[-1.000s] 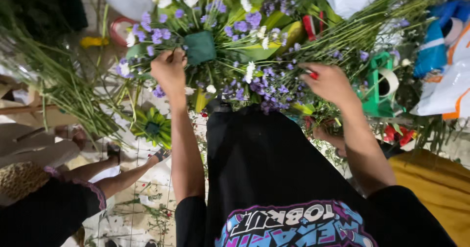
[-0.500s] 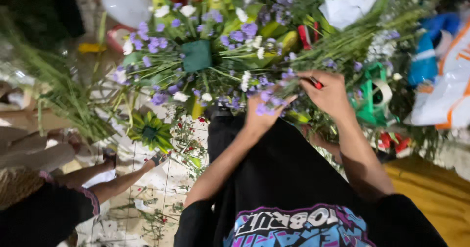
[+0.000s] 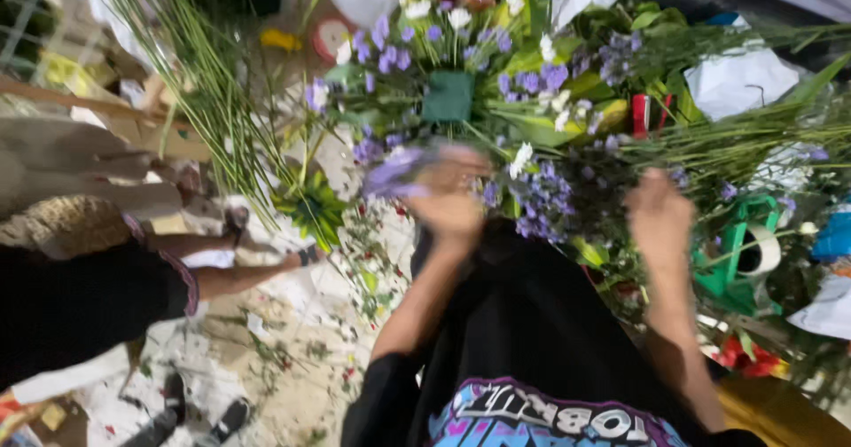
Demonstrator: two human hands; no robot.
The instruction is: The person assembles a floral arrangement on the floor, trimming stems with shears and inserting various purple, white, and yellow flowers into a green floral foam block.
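Just below the green foam block (image 3: 448,98) at the heart of the flower arrangement, the left hand (image 3: 452,194) is curled around a sprig of purple statice (image 3: 394,170), its stem running roughly sideways, blooms pointing left of the block. The right hand (image 3: 660,221) sits lower right of the block, well apart from the sprig; motion blur hides its fingers (whether it holds anything I cannot tell). The left is clearly nearer. Further left of the block, another person's forearm (image 3: 248,274) reaches toward a green-and-yellow flower (image 3: 310,206).
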